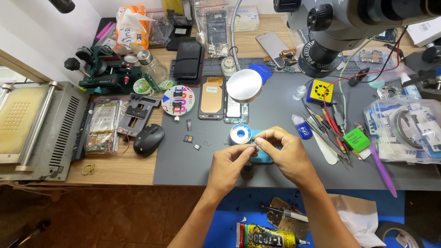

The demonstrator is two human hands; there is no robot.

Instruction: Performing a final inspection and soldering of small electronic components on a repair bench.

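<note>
Your left hand (228,164) and right hand (281,151) each pinch a tiny part over the blue holder (262,157), its seating unfinished, while opened phones (223,103) wait on the bench (275,110).

A wooden surface (115,172) carries a large grey mat (275,105), with a black mouse (148,139) lying across the mat's left edge. On the mat lie opened phones (223,103), a round colourful disc (178,100), a blue spool (240,134) and a fan of tweezers (328,133) (some red-handled). Left of the mat stand a grey metal machine (36,131) and a green clamp (103,69).
</note>
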